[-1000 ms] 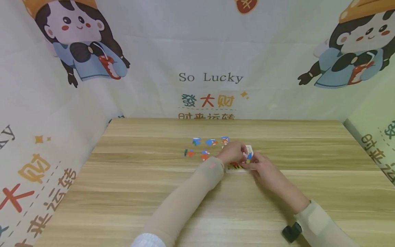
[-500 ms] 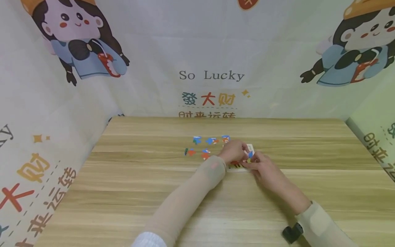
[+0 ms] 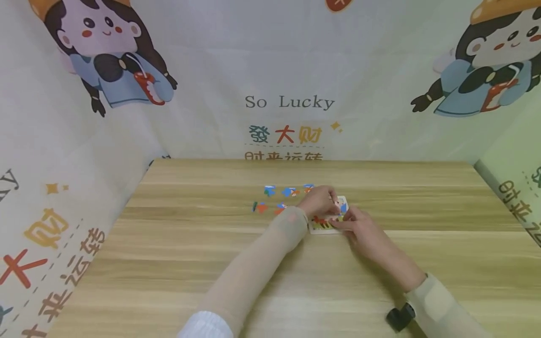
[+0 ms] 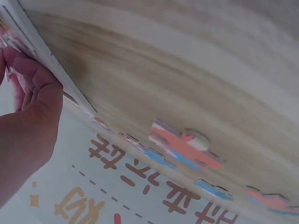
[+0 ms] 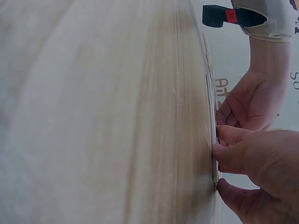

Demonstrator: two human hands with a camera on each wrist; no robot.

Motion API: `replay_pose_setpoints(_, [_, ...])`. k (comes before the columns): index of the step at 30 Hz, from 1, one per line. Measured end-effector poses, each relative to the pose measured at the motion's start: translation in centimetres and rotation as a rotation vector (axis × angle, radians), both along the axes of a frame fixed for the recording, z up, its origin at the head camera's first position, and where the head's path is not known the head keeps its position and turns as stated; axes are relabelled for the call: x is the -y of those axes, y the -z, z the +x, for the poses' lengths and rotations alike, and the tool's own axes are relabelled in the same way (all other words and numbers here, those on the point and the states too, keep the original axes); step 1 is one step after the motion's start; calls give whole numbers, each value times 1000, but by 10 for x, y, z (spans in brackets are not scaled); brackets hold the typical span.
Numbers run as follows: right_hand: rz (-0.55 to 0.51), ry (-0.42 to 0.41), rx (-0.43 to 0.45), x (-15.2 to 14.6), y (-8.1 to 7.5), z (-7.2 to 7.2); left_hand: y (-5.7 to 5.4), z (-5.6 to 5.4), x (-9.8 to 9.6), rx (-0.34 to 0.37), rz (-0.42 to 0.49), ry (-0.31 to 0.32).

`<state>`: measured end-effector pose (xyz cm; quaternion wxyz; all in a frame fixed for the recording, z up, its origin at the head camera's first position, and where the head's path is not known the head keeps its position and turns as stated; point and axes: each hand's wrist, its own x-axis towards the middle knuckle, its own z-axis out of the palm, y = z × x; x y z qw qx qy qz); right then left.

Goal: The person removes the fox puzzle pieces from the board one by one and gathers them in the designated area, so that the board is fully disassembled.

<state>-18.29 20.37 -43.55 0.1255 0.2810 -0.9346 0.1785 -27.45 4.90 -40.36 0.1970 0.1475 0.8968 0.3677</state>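
Observation:
A white-rimmed puzzle board (image 3: 325,231) lies on the table in the head view, with a colourful picture partly filling it. My left hand (image 3: 318,201) reaches over its far left part, fingers curled. In the left wrist view that hand (image 4: 35,88) pinches what looks like a small puzzle piece (image 4: 7,73), mostly hidden. My right hand (image 3: 365,234) grips the board's right side, thumb on the picture and fingers by the edge. The right wrist view shows the right hand (image 5: 268,163) at the board's corner, close to the left hand (image 5: 254,100).
Loose puzzle pieces lie left of the board in two rows, among them a blue-green piece (image 3: 269,190), a blue and orange piece (image 3: 289,191) and a red piece (image 3: 262,207). A printed cloth (image 3: 291,70) hangs behind the wooden table (image 3: 190,225).
My left hand has shifted slightly away from me over the board, uncovering more of the picture's near part. The right hand stays at the board's right side.

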Motion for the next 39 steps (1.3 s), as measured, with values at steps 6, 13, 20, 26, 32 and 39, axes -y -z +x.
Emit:
replay_pose_setpoints(6, [8,0,5,0,0,-1,-7,-1,11,58,128,-55])
replay_pose_setpoints(13, [13,52,56,3,-5,-2,-23,-9,42,66,210,-139])
replay_pose_setpoints(20, [6,50,64,4,-3,-2,-19,-11,81,80,203,-236])
replay_pose_setpoints(26, [3,55,67,1,-6,1,-13,-9,93,75,158,-239])
replay_pose_setpoints(32, [-4,64,53,-8,-7,5,-7,-5,91,88,121,-227])
replay_pose_setpoints(39, [0,61,43,-13,-7,5,-2,-5,86,94,93,-222])
